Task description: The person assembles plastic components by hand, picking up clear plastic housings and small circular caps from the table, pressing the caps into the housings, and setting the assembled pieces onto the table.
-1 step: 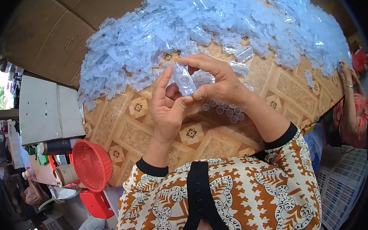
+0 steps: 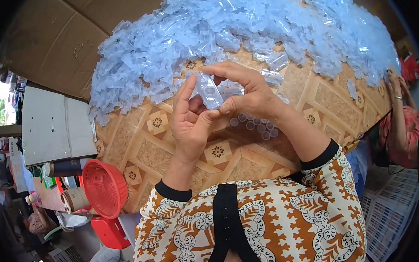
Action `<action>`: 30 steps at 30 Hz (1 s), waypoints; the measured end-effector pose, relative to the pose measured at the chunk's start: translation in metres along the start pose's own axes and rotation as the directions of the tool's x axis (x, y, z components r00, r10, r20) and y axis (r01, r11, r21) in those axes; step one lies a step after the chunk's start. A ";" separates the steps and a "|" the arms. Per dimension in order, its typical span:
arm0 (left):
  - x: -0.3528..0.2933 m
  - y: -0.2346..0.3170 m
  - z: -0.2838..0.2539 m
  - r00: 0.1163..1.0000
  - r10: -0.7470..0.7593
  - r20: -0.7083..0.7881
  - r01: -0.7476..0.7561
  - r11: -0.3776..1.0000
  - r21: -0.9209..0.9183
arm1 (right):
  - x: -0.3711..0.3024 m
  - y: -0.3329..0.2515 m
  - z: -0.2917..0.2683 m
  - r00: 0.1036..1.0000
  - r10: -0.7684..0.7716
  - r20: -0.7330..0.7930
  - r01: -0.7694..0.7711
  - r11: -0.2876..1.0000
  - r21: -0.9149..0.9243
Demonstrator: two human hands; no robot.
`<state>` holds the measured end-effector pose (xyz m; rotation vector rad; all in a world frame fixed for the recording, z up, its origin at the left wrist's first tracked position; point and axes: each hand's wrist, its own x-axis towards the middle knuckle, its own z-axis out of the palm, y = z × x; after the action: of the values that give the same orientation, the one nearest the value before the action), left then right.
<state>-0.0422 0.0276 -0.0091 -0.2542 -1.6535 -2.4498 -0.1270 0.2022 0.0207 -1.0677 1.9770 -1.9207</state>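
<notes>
Between both hands is a small clear plastic case (image 2: 211, 93) with a round shape in its middle, held tilted above the table. My left hand (image 2: 191, 120) grips its left side and lower end, thumb and fingers pressed to it. My right hand (image 2: 252, 93) pinches it from the right, index finger at the top and thumb at the lower edge. Just beyond my hands, more clear plastic pieces (image 2: 272, 77) lie on the table. Several small round clear discs (image 2: 250, 125) sit under my right wrist, partly hidden by it.
A large heap of clear plastic pieces (image 2: 177, 37) covers the far side of the patterned table (image 2: 236, 166). A red basket (image 2: 103, 189) stands at the left edge, near a white box (image 2: 58, 126). Brown cardboard (image 2: 47, 39) rises behind. At far right, another person's hands (image 2: 395, 85) touch the heap.
</notes>
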 end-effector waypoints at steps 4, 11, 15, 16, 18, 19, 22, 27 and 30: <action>0.000 0.000 -0.002 1.000 0.021 0.015 -0.022 0.998 0.059 | 0.000 -0.001 0.003 0.998 -0.057 -0.016 0.057 0.998 -0.035; 0.000 0.000 0.000 1.000 0.025 0.001 -0.025 0.996 0.088 | -0.001 0.001 0.007 0.997 -0.048 -0.067 0.045 0.998 -0.052; -0.001 0.001 0.000 0.998 0.055 -0.001 -0.055 0.985 0.164 | -0.002 0.002 0.007 0.997 -0.039 -0.069 0.034 0.997 -0.076; 0.000 0.001 0.000 0.997 0.079 0.000 -0.078 0.981 0.176 | -0.002 0.004 0.008 0.995 -0.066 -0.071 0.059 0.994 -0.087; 0.000 0.001 0.001 0.995 0.101 0.002 -0.100 0.977 0.186 | -0.001 0.006 0.008 0.994 -0.077 -0.074 0.070 0.993 -0.093; 0.001 0.001 0.001 0.994 0.112 0.004 -0.111 0.976 0.190 | -0.002 0.007 0.007 0.993 -0.087 -0.078 0.079 0.992 -0.101; 0.000 0.002 0.000 0.995 0.096 0.004 -0.095 0.977 0.191 | -0.002 0.007 0.008 0.992 -0.089 -0.085 0.081 0.992 -0.095; 0.001 0.004 0.002 0.992 0.122 0.017 -0.123 0.975 0.187 | -0.002 0.007 0.008 0.992 -0.084 -0.096 0.074 0.992 -0.103; 0.002 0.004 0.002 0.993 0.121 0.009 -0.120 0.975 0.185 | -0.003 0.009 0.007 0.992 -0.079 -0.098 0.070 0.994 -0.088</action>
<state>-0.0427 0.0281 -0.0038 -0.3154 -1.7950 -2.1911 -0.1240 0.1973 0.0108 -1.1009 2.1185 -1.9818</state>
